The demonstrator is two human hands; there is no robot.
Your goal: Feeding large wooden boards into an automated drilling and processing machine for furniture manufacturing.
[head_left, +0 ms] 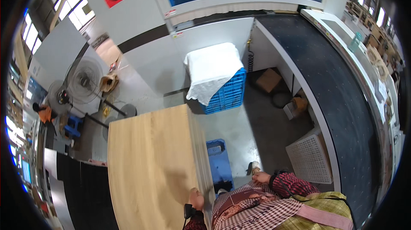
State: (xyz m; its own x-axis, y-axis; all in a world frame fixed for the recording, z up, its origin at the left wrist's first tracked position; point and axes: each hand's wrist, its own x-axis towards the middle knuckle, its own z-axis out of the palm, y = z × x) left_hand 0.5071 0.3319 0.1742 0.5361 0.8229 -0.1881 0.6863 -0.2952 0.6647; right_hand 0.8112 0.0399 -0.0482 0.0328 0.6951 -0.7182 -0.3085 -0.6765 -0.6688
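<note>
My left hand [196,198] is closed, with fingers curled and no object showing in it. It is over the right edge of a tall stack of light wood-grain panels [150,148], and I cannot tell whether it touches the top panel. My right hand [262,178] is in front of my checked apron [244,206], also with bent fingers and nothing visible in them. Just beyond it a pale shoe [255,166] shows on the floor. Both wrists wear dark bands, and a cable runs along my right sleeve [293,185].
A blue plastic tray [219,161] lies beside the stack. Farther off, a white cloth [214,65] covers a blue crate [227,95] against a machine. A dark worktop [325,84] curves along the right, above a white perforated basket [309,159]. Standing fans [83,78] are at left.
</note>
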